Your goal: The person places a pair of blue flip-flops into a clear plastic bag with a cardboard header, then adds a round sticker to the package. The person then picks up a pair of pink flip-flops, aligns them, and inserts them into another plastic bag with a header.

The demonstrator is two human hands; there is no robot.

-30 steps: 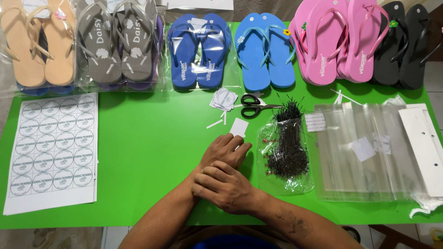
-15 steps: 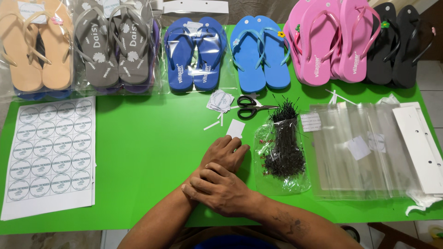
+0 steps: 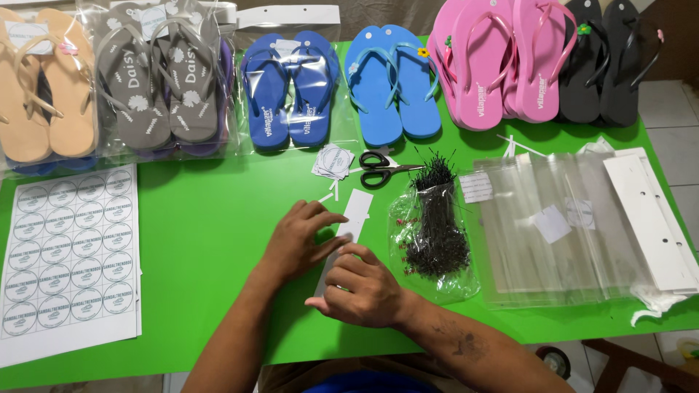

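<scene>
Left hand (image 3: 298, 240) is pressing flat, right hand (image 3: 360, 287) pinching a white card (image 3: 354, 211); loose grip risks a crooked fold.

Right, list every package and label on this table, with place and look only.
Sticker sheet: left edge, white, rows of round labels.
Bagged sandals: back left, grey pair in clear plastic.
Card strip: centre, white, under left hand and right hand.
Clear bags: right, flat stack.
Tag-pin bag: centre-right, black pins.

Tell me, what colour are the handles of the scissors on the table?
Black. The scissors lie on the green table, clearest in the head view.
</scene>
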